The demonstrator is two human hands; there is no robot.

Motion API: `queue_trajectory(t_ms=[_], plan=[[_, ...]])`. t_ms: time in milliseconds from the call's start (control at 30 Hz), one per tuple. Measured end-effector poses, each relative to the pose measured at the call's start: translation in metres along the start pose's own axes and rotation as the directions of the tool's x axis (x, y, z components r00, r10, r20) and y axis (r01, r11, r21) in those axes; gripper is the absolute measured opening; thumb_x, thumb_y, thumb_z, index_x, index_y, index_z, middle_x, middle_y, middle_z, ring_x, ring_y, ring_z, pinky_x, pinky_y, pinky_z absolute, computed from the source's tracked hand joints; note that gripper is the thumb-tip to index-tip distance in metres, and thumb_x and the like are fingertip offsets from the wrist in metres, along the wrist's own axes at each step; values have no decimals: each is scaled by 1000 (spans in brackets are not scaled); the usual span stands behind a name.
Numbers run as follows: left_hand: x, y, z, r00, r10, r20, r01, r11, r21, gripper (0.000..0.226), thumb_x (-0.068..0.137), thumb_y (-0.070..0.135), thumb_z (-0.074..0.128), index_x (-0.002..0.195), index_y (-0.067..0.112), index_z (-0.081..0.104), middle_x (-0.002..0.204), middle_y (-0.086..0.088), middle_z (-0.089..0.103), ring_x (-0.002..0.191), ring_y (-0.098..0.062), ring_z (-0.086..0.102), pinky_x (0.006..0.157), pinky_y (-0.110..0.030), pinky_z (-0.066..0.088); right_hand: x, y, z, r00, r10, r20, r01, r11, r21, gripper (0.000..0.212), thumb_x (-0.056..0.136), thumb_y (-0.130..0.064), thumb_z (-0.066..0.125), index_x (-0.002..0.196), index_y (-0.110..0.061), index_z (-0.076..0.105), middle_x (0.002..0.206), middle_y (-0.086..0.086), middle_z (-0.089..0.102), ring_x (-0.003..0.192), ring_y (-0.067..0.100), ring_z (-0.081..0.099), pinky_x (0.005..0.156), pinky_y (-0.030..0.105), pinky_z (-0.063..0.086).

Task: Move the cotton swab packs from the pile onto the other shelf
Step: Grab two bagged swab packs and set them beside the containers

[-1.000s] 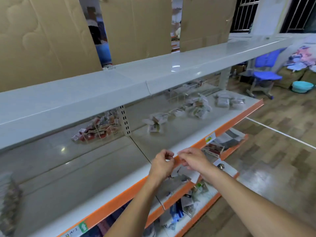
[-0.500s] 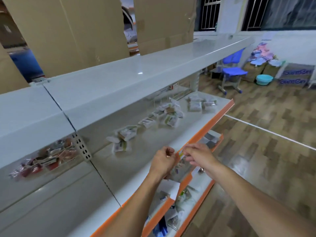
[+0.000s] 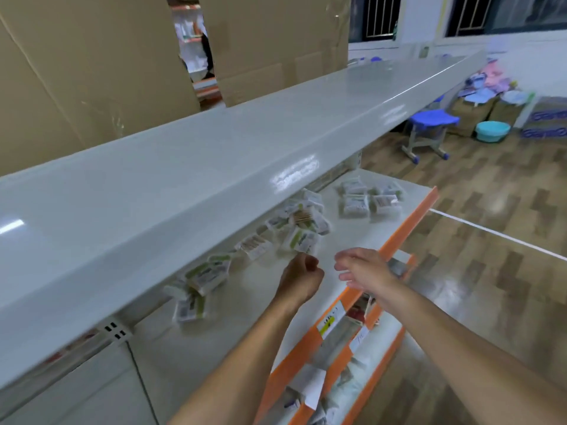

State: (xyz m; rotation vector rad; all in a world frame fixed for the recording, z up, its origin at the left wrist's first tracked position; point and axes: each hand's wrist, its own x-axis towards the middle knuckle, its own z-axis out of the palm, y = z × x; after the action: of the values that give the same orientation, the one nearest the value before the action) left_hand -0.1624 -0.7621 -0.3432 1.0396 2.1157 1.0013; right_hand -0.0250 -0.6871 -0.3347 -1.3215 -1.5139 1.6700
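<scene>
Several cotton swab packs lie on the white middle shelf (image 3: 362,240). A loose pile (image 3: 299,223) sits under the top shelf's edge, and a small neat group (image 3: 369,199) lies near the shelf's right end. More packs (image 3: 204,276) are scattered to the left. My left hand (image 3: 302,279) hovers over the shelf with fingers curled, holding nothing I can see, just below the pile. My right hand (image 3: 363,269) is beside it over the orange shelf edge, fingers relaxed and empty.
The wide white top shelf (image 3: 214,167) overhangs the packs. Lower shelves (image 3: 343,363) with orange edges hold other goods. Cardboard sheets (image 3: 92,72) stand behind. A blue stool (image 3: 429,130), a teal basin (image 3: 492,131) and boxes stand on the wooden floor at right.
My view has swung right along the shelf toward the swab packs. My hands, which were together at the orange edge, have separated and moved up over the shelf near the pile.
</scene>
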Motion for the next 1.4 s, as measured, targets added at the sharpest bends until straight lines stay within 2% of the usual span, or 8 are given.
queue_trajectory(t_ms=[533,667,767,933,1033,1133,1267,1400], plan=[[91,23,46,873,-226,-431,207,974,-91,25,86,19,52,108,19,64,109,-1,68,102,-23,63,89,-35,53,171,-26,-29,929,-80,362,199,931,-306,35,89,-24,62,98,10,60,76,7,60,68,20,55,64,33,43],[93,26,57,784,-313,-537,230,949,-217,29,83,15,58,112,19,62,112,1,63,104,-20,61,90,-40,53,194,-34,-34,898,-117,424,304,862,-407,17,91,-28,63,96,-13,69,88,2,69,86,26,65,82,45,55],[91,23,64,695,-386,-607,277,922,-269,37,85,17,62,121,16,55,119,-4,55,110,-23,56,96,-41,48,203,-34,-36,864,-162,478,399,798,-451,25,94,-30,62,115,-19,67,112,0,67,99,22,62,84,36,50],[89,18,76,584,-588,-560,264,789,-554,42,79,29,74,110,15,49,107,-5,61,97,-21,62,81,-33,53,209,-23,-40,743,-205,637,591,647,-482,44,94,-25,62,138,-25,54,147,-1,50,127,20,52,88,26,45],[95,17,72,585,-639,-499,307,744,-593,33,77,38,72,100,19,57,99,-2,68,95,-23,67,86,-41,56,207,-18,-42,711,-201,674,622,628,-469,51,95,-29,59,145,-29,46,144,-3,52,110,14,59,75,21,49],[102,15,65,603,-651,-461,346,734,-584,16,75,27,77,82,13,74,83,-3,75,81,-23,72,75,-40,60,206,-18,-42,713,-237,660,633,620,-463,58,98,-34,55,153,-28,35,143,-4,48,118,19,55,87,32,49],[103,15,54,613,-691,-384,364,678,-639,14,71,12,83,69,16,70,72,0,70,55,-8,65,48,-18,50,205,-18,-39,740,-232,631,606,637,-477,61,99,-44,50,155,-27,30,115,-9,56,104,14,56,84,30,45],[101,17,48,648,-717,-256,338,572,-747,26,68,-1,83,91,3,71,93,-14,72,69,-22,69,46,-22,52,207,-14,-40,804,-139,577,476,732,-487,63,98,-44,52,154,-20,34,89,-10,62,72,1,55,57,20,44]])
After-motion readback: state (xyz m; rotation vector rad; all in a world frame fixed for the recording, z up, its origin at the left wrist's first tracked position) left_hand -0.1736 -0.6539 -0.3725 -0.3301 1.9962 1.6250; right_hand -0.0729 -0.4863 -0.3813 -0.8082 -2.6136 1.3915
